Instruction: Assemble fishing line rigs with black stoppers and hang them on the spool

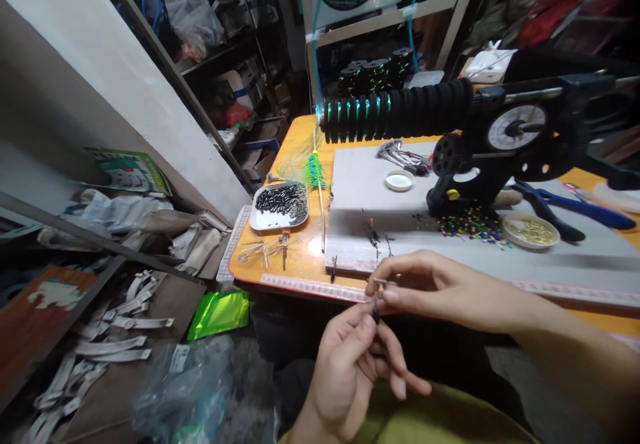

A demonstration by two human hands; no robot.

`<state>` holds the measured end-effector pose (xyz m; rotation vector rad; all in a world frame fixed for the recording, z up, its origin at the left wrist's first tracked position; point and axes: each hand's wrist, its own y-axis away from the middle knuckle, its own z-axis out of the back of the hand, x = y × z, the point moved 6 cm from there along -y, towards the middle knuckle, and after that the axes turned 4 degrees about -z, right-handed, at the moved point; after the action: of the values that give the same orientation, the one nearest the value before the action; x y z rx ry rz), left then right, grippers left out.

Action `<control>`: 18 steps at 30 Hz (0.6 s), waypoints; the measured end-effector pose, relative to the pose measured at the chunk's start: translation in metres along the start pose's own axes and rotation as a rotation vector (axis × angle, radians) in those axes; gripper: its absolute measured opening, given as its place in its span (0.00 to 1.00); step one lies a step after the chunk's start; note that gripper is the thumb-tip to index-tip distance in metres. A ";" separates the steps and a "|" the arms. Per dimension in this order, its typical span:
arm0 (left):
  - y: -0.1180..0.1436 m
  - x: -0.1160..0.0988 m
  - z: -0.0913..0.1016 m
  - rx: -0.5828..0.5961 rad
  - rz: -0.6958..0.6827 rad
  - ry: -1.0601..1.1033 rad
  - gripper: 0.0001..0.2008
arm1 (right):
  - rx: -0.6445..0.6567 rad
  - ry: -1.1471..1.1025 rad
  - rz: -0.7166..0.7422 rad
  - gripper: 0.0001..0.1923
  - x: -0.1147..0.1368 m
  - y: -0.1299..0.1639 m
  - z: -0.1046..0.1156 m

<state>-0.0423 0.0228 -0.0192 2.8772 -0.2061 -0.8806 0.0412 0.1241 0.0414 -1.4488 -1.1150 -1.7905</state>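
Note:
My left hand (353, 357) is closed in a pinch, thumb and forefinger on a small black, bead-like piece (377, 315). Just above, the thumb and fingertips of my right hand (430, 287) pinch a tiny orange-and-metal part (379, 290). The two parts meet or nearly touch between my fingertips; how they join is too small to see. Behind my hands, a few similar dark pieces with thin wires (373, 232) lie on the grey board (355, 194). One more dark piece (334, 271) hangs at the board's front edge.
A white tray (273, 221) of black tubes and small metal parts sits left on the orange table (300, 264). A black winding machine (480, 137) with line-wrapped spools stands behind. Coloured beads (475, 227), a dish of gold parts (531, 232) and blue-handled pliers (585, 207) lie right.

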 end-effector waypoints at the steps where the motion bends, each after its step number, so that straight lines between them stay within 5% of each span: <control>1: 0.001 0.000 0.001 0.003 -0.006 0.005 0.16 | -0.001 0.036 0.023 0.16 -0.003 0.002 -0.002; 11: 0.010 0.007 0.004 0.000 -0.076 -0.012 0.11 | 0.008 -0.182 -0.036 0.20 -0.033 0.002 -0.023; 18: 0.011 -0.002 -0.009 -0.032 -0.301 0.030 0.08 | -0.074 -0.574 0.037 0.16 -0.040 -0.004 -0.039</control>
<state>-0.0399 0.0128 -0.0093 2.9350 0.2486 -0.8734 0.0285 0.0891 -0.0003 -2.0904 -1.2838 -1.4331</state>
